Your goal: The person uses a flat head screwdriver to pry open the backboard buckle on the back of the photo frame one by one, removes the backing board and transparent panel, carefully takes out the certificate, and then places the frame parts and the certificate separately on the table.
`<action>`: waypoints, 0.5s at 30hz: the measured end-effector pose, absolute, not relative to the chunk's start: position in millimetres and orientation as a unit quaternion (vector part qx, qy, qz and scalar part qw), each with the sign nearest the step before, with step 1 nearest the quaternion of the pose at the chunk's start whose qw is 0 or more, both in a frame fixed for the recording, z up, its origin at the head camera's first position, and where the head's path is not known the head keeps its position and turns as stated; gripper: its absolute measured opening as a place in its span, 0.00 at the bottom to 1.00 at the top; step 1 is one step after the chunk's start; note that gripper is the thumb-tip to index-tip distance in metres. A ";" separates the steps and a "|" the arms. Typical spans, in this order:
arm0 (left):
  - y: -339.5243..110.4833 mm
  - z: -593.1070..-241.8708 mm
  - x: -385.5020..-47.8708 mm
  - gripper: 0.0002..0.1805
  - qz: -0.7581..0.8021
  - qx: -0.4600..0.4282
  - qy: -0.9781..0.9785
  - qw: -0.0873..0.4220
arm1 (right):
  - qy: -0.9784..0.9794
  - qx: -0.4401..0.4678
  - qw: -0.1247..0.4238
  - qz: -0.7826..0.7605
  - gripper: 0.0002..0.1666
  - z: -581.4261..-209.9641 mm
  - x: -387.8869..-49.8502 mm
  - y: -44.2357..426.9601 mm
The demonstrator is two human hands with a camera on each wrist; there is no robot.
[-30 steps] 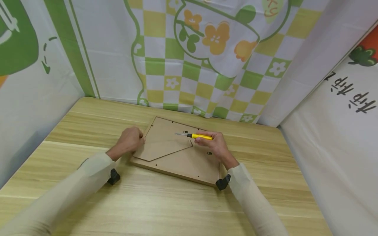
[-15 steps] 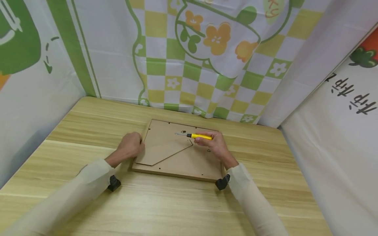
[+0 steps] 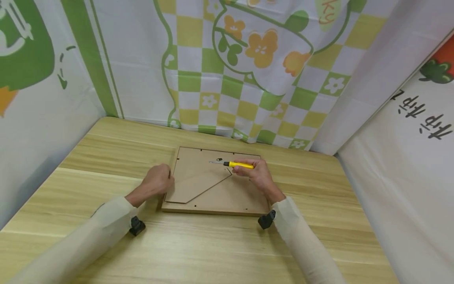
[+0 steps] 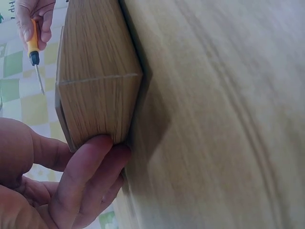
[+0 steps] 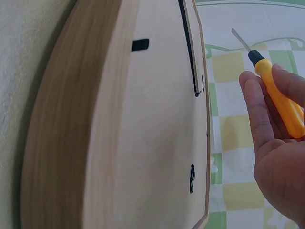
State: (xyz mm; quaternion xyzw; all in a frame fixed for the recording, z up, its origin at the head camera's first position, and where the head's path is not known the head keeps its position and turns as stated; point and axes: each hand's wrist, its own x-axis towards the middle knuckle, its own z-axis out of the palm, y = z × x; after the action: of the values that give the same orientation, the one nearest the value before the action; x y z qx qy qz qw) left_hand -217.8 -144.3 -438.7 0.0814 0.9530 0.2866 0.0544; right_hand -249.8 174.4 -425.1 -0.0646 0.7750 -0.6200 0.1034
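Observation:
A wooden picture frame [image 3: 220, 199] lies face down on the table, its brown backing board upward. The backing carries a stand flap [image 3: 195, 175], small black tabs along the edges and a hanging ring [image 5: 192, 178]. My left hand [image 3: 156, 182] grips the frame's left side; in the left wrist view its fingers [image 4: 83, 171] bend against the side near a corner, thumb toward the backing. Above the frame, my right hand [image 3: 259, 173] holds a screwdriver [image 3: 242, 165] by its yellow handle. The metal shaft points left, apart from the backing.
The light wood-grain table [image 3: 198, 248] extends around the frame on every side. Behind it hangs a checked green, yellow and white curtain [image 3: 244, 83]. White printed sheets rise along the left and right table edges. A black camera mount sits on each wrist.
The picture frame has turned counterclockwise, its front edge now nearly level. My left hand has moved slightly nearer with it. The right hand and screwdriver have stayed almost in place.

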 end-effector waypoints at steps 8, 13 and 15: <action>-150.6 -440.4 -219.8 0.14 0.282 0.092 0.953 0.065 | 0.789 -0.086 0.112 -0.598 0.18 -423.5 -255.6 161.2; -152.1 -440.8 -224.2 0.19 0.300 0.094 0.948 0.051 | 0.806 -0.111 0.110 -0.570 0.18 -424.2 -259.4 153.2; -151.6 -440.7 -226.1 0.20 0.302 0.094 0.948 0.038 | 0.815 -0.116 0.109 -0.557 0.18 -424.6 -260.2 149.6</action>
State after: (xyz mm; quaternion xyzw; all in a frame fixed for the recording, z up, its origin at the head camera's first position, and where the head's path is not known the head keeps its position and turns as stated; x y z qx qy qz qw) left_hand -226.1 -151.6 -440.7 0.0944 0.9479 0.3018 0.0382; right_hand -260.2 149.6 -424.6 -0.1159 0.8150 -0.5572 0.1086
